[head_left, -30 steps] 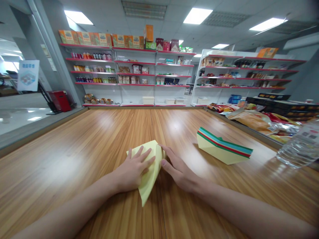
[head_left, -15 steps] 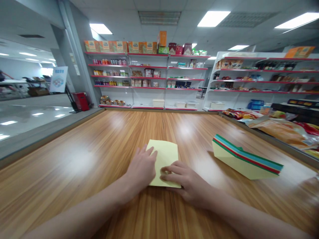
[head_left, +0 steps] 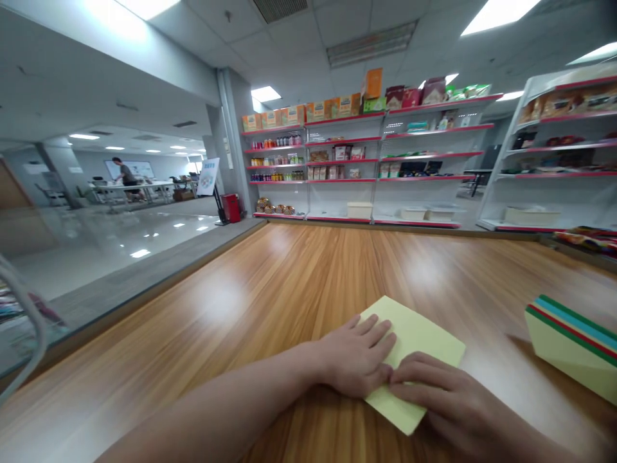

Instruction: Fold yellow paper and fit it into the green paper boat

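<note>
A pale yellow sheet of paper (head_left: 424, 332) lies slantwise on the wooden table in front of me; whether it is folded I cannot make out. My left hand (head_left: 359, 357) rests flat on its left part, palm down, fingers stretched out. From the right, my right hand (head_left: 446, 392) reaches over the near right edge, its fingers bent and closed on the paper, the thumb hidden. The two hands touch or nearly touch at the left thumb. Farther right, a bent stack of coloured paper (head_left: 573, 347) stands on edge, yellow outside with green, red and blue layers.
The wood-grain table (head_left: 289, 276) has a raised dark rim. Behind it stand shelves (head_left: 337, 217) with boxes, bottles and packets. Snack bags (head_left: 590, 239) lie past the right rim. A person (head_left: 126, 173) is beside distant desks at the left.
My view has swung left. The yellow paper has turned from nearly straight to a slant. My left hand has flattened onto it, and my right hand's fingers have come close to the left thumb.
</note>
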Demonstrator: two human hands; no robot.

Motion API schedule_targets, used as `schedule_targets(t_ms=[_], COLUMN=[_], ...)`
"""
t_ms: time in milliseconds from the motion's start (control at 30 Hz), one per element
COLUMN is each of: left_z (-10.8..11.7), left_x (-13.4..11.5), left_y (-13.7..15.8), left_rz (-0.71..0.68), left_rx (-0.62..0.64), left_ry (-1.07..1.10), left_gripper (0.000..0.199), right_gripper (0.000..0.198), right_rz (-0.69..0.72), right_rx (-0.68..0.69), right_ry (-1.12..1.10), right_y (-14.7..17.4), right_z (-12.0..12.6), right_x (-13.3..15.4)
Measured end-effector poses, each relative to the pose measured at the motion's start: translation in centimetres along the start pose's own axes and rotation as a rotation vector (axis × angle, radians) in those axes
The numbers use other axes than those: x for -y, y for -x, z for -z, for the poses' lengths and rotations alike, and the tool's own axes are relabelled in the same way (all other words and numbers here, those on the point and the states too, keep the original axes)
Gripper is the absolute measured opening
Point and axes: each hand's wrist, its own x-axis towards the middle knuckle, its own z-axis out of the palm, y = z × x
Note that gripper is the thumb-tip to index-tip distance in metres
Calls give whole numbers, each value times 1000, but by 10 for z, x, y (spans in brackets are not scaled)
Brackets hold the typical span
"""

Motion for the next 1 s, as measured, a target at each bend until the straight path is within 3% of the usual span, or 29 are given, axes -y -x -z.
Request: schedule_targets(t_ms=[133, 233, 333, 400, 500, 567, 667, 767, 867, 1000], left_z=[8, 11, 4, -4, -12, -11, -5, -4, -7, -4], left_x=[0, -2, -2, 6, 28, 44, 59, 60, 60, 68], left_y=[3, 6, 7, 4, 0, 1, 5, 6, 3, 4], left_rz=[-53, -176, -255, -216, -51, -3, 9, -64, -48, 138], left_rx=[18, 21, -73, -146, -223, -211, -184, -175, -155, -231], left_ry=[85, 158, 198, 217, 209, 195, 198, 226, 388, 692], left_gripper=[70, 77, 71, 61, 56, 56, 59, 53, 40, 25], right_gripper=[52, 62, 65, 63, 52, 44, 44, 50, 47, 35], right_rz=[-164, -249, -313, -366, -421, -412, -383, -395, -420, -512], right_rx=[-93, -133, -156, -182, -243, -257, -230, -199, -203, -257], right_ry=[125, 174, 208, 251, 335, 369, 417, 488, 487, 310], right_y=[17, 29, 36, 37, 38, 38, 41, 47, 51, 48], right_z=[-5, -12, -18, -20, -20, -19, -19, -24, -28, -25], right_x=[-36, -57, -65, -64, -63, -63, -67, -71, -75, -83])
